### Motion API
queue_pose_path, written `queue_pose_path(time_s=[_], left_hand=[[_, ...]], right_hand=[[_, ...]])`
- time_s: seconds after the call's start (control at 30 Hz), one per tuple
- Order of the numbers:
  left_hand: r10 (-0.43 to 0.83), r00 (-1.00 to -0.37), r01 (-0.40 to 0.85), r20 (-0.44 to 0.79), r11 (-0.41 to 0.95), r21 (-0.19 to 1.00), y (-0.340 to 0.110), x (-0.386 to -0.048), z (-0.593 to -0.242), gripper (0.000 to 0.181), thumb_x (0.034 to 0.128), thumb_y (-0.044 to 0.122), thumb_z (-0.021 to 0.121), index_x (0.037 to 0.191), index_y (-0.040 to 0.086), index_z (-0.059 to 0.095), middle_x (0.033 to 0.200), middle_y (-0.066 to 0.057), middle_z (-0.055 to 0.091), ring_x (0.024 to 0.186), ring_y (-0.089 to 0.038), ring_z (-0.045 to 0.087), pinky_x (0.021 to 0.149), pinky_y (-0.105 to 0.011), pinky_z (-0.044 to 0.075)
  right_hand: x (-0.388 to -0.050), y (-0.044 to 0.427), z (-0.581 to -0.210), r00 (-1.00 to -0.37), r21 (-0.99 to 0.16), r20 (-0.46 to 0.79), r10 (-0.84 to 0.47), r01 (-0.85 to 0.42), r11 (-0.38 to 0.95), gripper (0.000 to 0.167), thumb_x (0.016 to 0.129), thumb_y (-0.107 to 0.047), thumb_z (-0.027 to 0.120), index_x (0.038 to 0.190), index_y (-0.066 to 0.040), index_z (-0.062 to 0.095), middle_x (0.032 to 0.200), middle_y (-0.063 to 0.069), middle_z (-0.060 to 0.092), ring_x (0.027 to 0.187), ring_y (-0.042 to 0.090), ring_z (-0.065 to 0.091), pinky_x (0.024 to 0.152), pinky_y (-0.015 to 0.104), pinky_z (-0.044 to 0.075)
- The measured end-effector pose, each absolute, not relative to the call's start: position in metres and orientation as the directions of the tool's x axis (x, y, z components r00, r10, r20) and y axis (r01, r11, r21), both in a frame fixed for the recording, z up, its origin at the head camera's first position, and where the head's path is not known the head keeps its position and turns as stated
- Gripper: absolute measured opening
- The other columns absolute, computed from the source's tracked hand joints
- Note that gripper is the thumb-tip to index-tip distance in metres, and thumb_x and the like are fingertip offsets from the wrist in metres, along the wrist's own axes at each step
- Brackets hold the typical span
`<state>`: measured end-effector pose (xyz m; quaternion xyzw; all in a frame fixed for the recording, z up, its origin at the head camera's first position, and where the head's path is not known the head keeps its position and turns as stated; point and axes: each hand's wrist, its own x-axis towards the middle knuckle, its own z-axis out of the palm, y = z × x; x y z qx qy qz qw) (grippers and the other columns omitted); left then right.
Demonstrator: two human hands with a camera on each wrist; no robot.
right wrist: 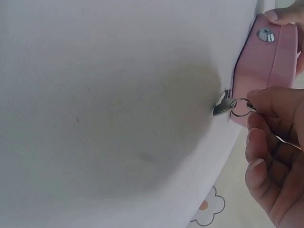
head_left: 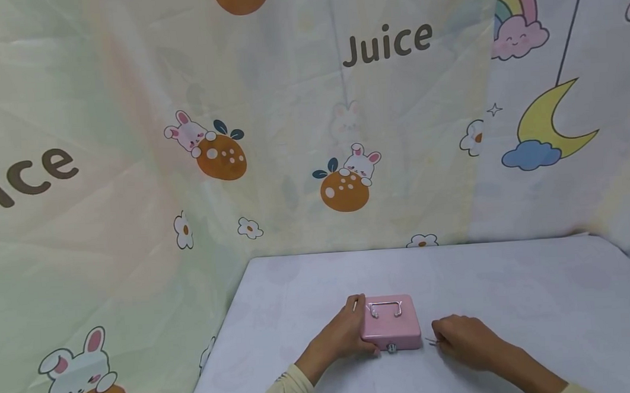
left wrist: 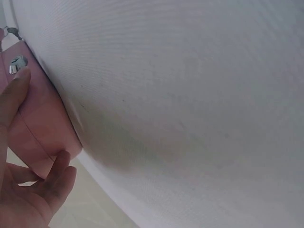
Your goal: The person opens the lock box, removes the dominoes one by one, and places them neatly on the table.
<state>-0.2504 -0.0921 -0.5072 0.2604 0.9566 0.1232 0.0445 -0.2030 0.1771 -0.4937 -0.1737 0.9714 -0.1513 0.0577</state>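
A small pink cash box (head_left: 391,323) with a wire handle (head_left: 386,305) on its lid sits on the white table, lid down. My left hand (head_left: 350,328) grips its left side, with the thumb by the silver lock (head_left: 392,348) on the front. In the left wrist view the fingers (left wrist: 61,175) curl round the box's far end. To the right of the box, my right hand (head_left: 464,338) pinches keys on a ring (right wrist: 241,107) between thumb and forefinger. One key (right wrist: 224,105) hangs loose from the ring; another is mostly hidden by the fingers. The keys are apart from the lock.
The white table (head_left: 298,280) spreads around the box. Behind and to the left hangs a cloth (head_left: 289,103) printed with rabbits, oranges and flowers. Another printed cloth with a moon (head_left: 552,125) is at the right.
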Motion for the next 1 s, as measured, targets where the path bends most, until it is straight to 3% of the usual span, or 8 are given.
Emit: queue_pose_path(time_s=[0.37, 0.67, 1.0], left_hand=[[0.512, -0.859, 0.492, -0.013, 0.833, 0.254, -0.092, -0.251, -0.509, 0.124, 0.0655, 0.052, 0.09, 0.157, 0.0, 0.023, 0.156, -0.017, 0.036, 0.134, -0.027, 0.052, 0.107, -0.033, 0.047], [0.501, -0.865, 0.479, -0.029, 0.84, 0.254, -0.093, -0.25, -0.509, 0.125, 0.0648, 0.053, 0.09, 0.157, 0.002, 0.023, 0.156, -0.016, 0.036, 0.134, -0.027, 0.053, 0.106, -0.033, 0.047], [0.494, -0.868, 0.464, -0.049, 0.842, 0.276, -0.091, -0.251, -0.507, 0.124, 0.0664, 0.051, 0.09, 0.158, 0.004, 0.021, 0.158, -0.014, 0.034, 0.136, -0.027, 0.051, 0.108, -0.034, 0.045]], right_hand=[[-0.192, 0.17, -0.49, -0.936, -0.307, -0.107, -0.335, -0.29, 0.907, 0.018, 0.085, -0.013, 0.076, 0.074, -0.016, 0.062, 0.06, -0.008, 0.051, 0.057, 0.009, 0.046, 0.055, 0.026, 0.041], [-0.183, 0.17, -0.496, -0.887, -0.373, -0.012, -0.461, -0.423, 0.826, 0.02, 0.084, -0.013, 0.069, 0.068, -0.017, 0.059, 0.055, -0.012, 0.045, 0.052, 0.002, 0.038, 0.047, 0.022, 0.034], [-0.178, 0.157, -0.5, -0.873, -0.454, 0.022, -0.487, -0.443, 0.773, 0.024, 0.085, -0.012, 0.068, 0.064, -0.019, 0.057, 0.052, -0.014, 0.044, 0.05, -0.001, 0.037, 0.045, 0.02, 0.032]])
